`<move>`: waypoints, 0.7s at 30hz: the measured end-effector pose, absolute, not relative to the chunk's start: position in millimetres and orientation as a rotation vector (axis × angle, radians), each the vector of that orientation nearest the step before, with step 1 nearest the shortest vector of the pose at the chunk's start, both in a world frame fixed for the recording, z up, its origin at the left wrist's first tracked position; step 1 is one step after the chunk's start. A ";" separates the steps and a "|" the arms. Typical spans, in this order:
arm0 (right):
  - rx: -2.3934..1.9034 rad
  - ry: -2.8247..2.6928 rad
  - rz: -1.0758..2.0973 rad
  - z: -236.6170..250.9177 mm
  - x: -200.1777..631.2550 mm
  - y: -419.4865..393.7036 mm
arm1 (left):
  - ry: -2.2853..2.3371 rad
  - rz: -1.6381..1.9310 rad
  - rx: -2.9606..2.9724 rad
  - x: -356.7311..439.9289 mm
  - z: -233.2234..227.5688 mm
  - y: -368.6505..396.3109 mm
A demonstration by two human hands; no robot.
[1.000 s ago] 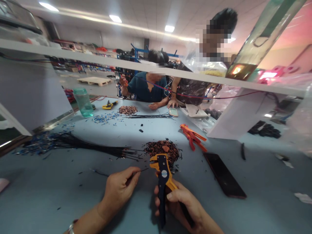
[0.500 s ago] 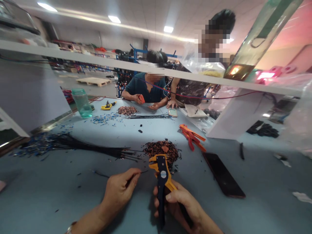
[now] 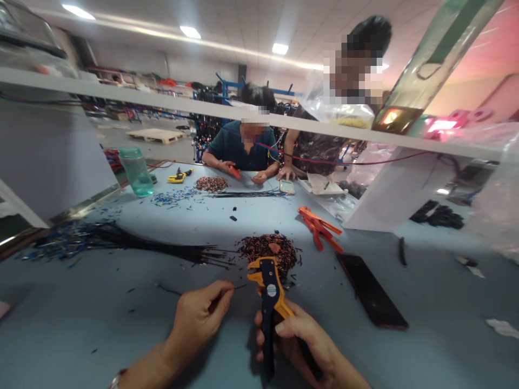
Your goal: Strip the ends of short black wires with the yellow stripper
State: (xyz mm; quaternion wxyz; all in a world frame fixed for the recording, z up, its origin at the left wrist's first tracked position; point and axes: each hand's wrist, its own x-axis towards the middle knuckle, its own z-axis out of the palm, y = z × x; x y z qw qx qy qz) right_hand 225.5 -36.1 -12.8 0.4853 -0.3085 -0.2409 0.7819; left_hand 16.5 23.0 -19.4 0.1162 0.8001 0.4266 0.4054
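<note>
My left hand (image 3: 205,310) pinches a thin black wire (image 3: 240,286); its short end sticks out to the right of the fingertips, and its tail trails out on the left. My right hand (image 3: 302,335) is wrapped round the handles of a yellow and black wire stripper (image 3: 271,292), jaws pointing up and left. The wire end lies a little left of the stripper's jaws, apart from them. Just behind the tool is a pile of black and copper-coloured wire scraps (image 3: 263,246). To the left lies a bundle of black wires (image 3: 150,246) with blue-tipped ends.
A dark phone (image 3: 373,292) and red-orange wire strippers (image 3: 319,224) lie on the right. Across the table sits a person (image 3: 243,146) holding a red tool, and another person (image 3: 314,143) leans beside them. A green bottle (image 3: 137,173) stands at the far left. A white bar (image 3: 162,100) crosses above.
My hands, the wire and the stripper are practically still. Across the table, the seated person's head has shifted slightly left and the red tool in their hand has tilted downward.
</note>
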 end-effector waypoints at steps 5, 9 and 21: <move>-0.730 -0.599 1.921 -14.4 226.0 -36.9 | 1.276 1.134 2.355 17.8 -16.9 21.4; -0.732 -0.619 1.918 -14.6 225.5 -37.4 | 1.296 1.140 2.334 19.1 -15.8 19.9; -0.799 -0.666 1.935 -8.3 229.5 -39.6 | 1.288 1.262 2.218 18.4 -16.1 20.1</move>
